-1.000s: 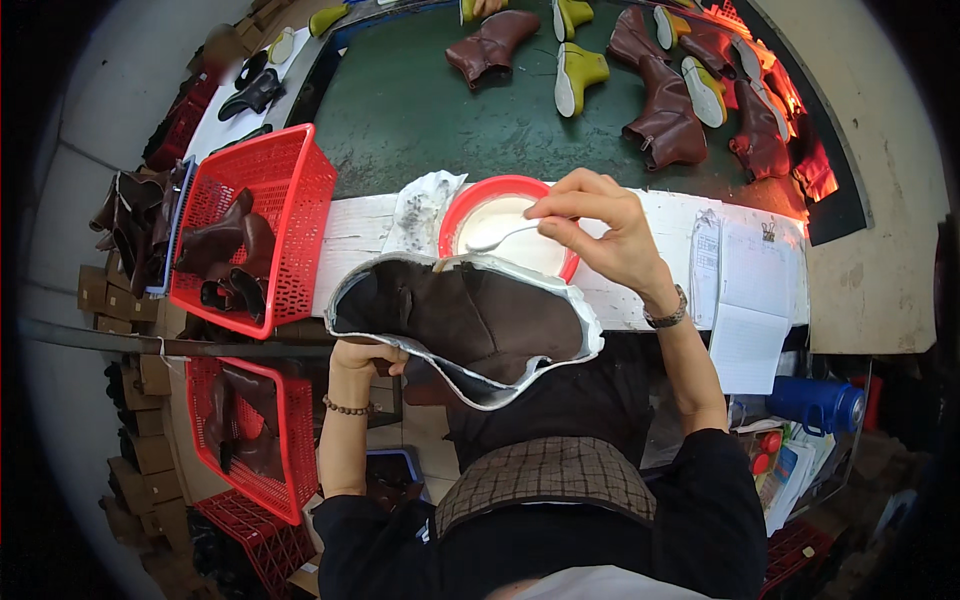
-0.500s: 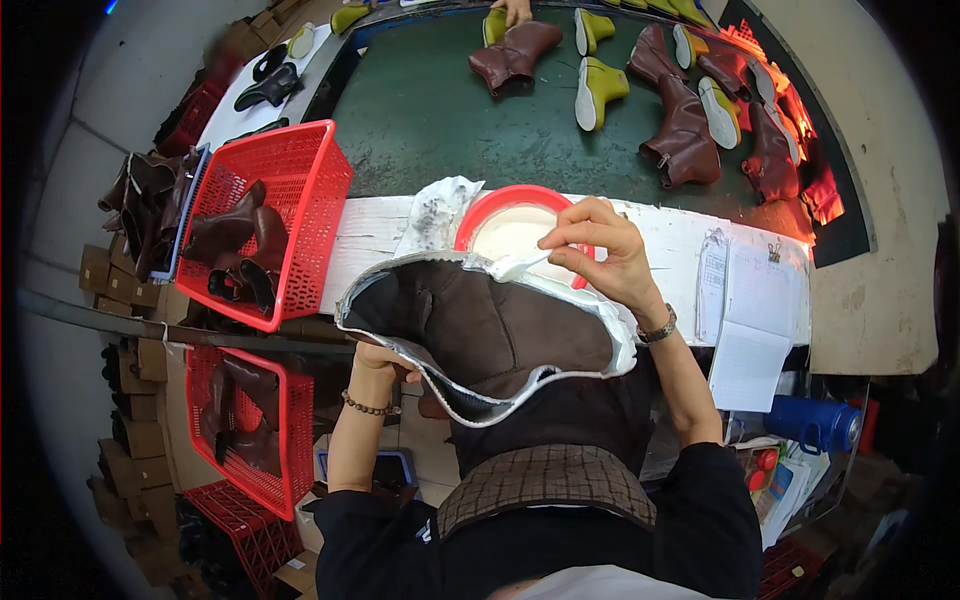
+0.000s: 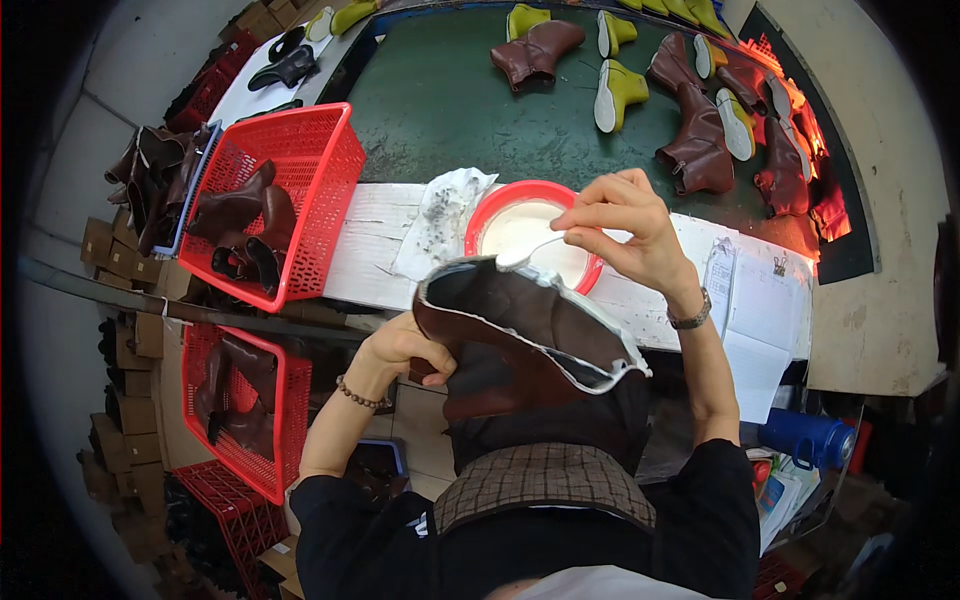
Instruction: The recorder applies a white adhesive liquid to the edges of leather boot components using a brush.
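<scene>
We held the brown boot upper [image 3: 520,340] tipped over the bench [image 3: 380,240] edge — left hand [image 3: 405,350] clamped beneath it, right hand [image 3: 625,230] pinching a small brush [image 3: 530,252], now lifted from the red bowl [image 3: 530,225] to the upper's white-edged rim — gluing seemed underway.

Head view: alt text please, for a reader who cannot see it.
The left hand holds a brown boot upper while the right hand sets a white brush to its rim, above a red bowl of white paste on a white bench.
</scene>
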Demonstrator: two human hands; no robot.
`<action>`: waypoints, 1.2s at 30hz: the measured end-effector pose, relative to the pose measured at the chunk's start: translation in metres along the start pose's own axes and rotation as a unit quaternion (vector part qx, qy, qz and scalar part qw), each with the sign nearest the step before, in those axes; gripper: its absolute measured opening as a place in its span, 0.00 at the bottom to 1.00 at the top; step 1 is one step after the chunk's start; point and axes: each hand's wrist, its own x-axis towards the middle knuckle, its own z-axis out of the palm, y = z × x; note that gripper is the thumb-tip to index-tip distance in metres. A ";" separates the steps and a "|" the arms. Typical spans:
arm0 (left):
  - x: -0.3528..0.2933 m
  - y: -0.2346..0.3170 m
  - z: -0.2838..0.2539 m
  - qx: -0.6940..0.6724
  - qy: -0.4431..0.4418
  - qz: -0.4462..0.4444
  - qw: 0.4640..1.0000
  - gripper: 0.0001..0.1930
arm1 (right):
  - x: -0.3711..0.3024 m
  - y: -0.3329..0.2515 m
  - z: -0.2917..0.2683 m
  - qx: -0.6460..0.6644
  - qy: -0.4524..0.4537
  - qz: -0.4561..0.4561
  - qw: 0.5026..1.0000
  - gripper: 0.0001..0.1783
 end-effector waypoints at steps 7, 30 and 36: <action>0.014 0.010 0.015 0.008 0.043 -0.027 0.999 0.27 | 0.006 0.028 0.016 0.012 -0.009 -0.007 1.000 0.08; 0.168 0.106 -0.077 0.647 0.393 0.503 0.418 0.28 | -0.146 0.128 0.067 0.195 0.316 0.418 0.829 0.11; -0.049 0.124 -0.135 0.633 0.760 0.096 0.114 0.26 | -0.145 0.130 0.069 0.174 0.305 0.412 0.841 0.11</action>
